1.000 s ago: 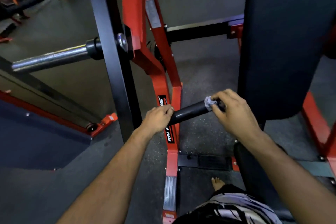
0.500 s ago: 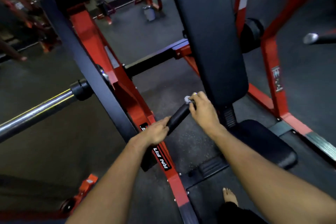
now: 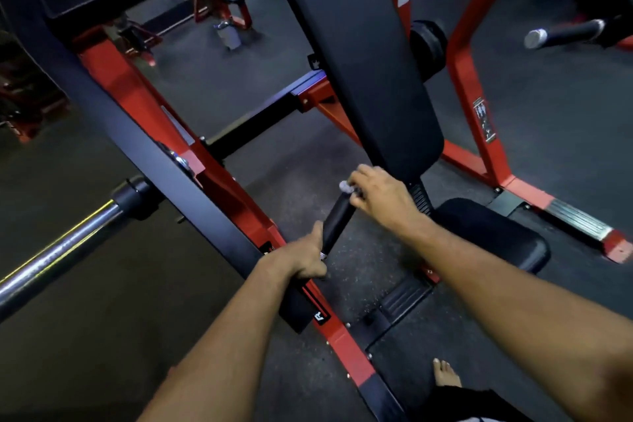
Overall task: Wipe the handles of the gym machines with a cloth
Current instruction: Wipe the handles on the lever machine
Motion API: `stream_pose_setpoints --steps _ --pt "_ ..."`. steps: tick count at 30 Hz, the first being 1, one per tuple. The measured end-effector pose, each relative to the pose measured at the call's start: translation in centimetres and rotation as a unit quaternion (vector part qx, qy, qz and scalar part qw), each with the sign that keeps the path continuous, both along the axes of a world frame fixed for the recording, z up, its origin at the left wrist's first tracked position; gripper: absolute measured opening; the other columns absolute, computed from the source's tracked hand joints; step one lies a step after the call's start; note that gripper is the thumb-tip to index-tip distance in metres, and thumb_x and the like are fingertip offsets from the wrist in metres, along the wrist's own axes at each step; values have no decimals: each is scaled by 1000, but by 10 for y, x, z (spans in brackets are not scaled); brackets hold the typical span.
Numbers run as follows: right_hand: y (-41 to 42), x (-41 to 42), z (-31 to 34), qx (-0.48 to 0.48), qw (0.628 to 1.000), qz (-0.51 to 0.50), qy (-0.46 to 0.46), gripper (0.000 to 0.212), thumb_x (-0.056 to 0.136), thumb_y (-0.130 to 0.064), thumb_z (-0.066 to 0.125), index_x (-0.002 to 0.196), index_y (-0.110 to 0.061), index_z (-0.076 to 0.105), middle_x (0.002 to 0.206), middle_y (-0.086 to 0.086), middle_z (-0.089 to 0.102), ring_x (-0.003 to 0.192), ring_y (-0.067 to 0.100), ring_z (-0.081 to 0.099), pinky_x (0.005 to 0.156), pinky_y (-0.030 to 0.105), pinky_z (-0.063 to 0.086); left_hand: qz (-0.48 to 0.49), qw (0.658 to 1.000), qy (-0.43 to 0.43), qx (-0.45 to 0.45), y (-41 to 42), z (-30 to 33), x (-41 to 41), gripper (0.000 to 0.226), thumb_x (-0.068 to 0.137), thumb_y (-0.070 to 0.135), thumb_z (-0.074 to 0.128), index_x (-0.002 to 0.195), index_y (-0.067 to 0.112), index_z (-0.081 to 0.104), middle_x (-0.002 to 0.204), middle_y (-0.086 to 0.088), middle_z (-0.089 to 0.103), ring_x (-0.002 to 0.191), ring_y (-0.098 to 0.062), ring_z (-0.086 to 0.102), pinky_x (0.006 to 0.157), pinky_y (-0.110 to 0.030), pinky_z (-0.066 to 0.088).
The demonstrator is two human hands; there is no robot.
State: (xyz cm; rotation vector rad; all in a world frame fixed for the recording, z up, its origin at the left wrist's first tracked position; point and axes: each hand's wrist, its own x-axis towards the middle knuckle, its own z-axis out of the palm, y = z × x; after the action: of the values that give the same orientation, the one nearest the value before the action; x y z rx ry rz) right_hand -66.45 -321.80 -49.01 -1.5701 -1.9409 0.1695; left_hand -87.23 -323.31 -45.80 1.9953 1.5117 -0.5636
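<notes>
A right hand (image 3: 380, 197) clutches a small grey cloth (image 3: 346, 187) on the black cylindrical rubber handle's (image 3: 337, 217) tip; the left hand (image 3: 306, 259) grips its base. Next, likely, wiping downward.

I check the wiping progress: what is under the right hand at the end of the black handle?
A small pale cloth shows under the right hand, pressed on the black handle tip. The fingers cover most of the cloth and the tip itself.
</notes>
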Motion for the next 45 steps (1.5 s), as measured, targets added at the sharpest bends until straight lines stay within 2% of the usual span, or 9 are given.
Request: stream_pose_setpoints --steps 7,11,14,18,22,28,34,38,45 --pt "-30 -60 -22 18 947 -210 244 5 89 -10 62 93 -12 64 89 -3 53 78 16 52 70 36 45 -48 999 -13 14 6 -9 -6 80 91 18 73 146 13 15 92 -7 55 84 -26 60 69 -36 43" --pt "-68 -118 -36 -25 928 -209 307 2 85 -15 65 86 -16 65 82 0 58 74 17 57 67 34 46 -96 995 -17 5 11 -10 -8 92 87 24 76 154 9 15 117 -6 54 83 -22 58 64 -31 42" --pt "-91 -137 -46 -62 907 -226 348 12 81 -14 66 88 -23 65 82 -5 64 73 13 59 68 33 49 -103 994 -18 -1 12 -8 -10 86 84 21 78 144 8 18 108 -7 55 80 -21 59 57 -31 39" --pt "-79 -128 -36 -44 907 -266 323 8 86 -15 69 93 -19 72 87 0 63 78 15 60 71 33 48 -113 993 -16 -11 10 -3 -12 103 86 17 80 153 9 3 98 -6 58 87 -23 57 67 -31 42" --pt "-39 -95 -15 8 895 -321 310 5 89 -18 67 89 -17 72 88 3 60 81 20 61 75 37 49 -83 996 -30 -17 7 -4 -11 119 91 17 76 158 11 -22 141 -16 52 107 -25 53 86 -31 40" --pt "-19 -86 -5 50 901 -333 273 21 89 -8 64 108 -17 63 104 0 51 85 18 60 75 33 49 -68 997 -46 -4 9 -9 -9 120 90 15 78 160 13 -20 148 -22 45 125 -33 56 94 -35 46" --pt "-43 -95 -29 42 906 -365 210 7 91 -19 65 97 -16 69 92 1 65 90 23 54 79 44 49 -56 996 -68 -14 11 -11 -11 112 89 10 77 159 12 -11 122 -13 52 99 -24 56 85 -36 50" --pt "-41 -98 -19 -12 861 -384 333 20 84 -40 72 89 -21 71 92 -3 65 86 15 61 77 34 50 -66 996 -65 -13 7 -4 -10 111 92 9 74 160 10 -14 107 -3 46 94 -19 52 81 -32 44" --pt "-53 -120 -27 27 868 -387 309 18 92 -30 72 84 -15 68 86 -5 61 81 13 57 71 35 50 -71 996 -62 2 6 -1 -11 99 90 8 75 156 11 2 87 2 41 70 -7 48 57 -24 41"
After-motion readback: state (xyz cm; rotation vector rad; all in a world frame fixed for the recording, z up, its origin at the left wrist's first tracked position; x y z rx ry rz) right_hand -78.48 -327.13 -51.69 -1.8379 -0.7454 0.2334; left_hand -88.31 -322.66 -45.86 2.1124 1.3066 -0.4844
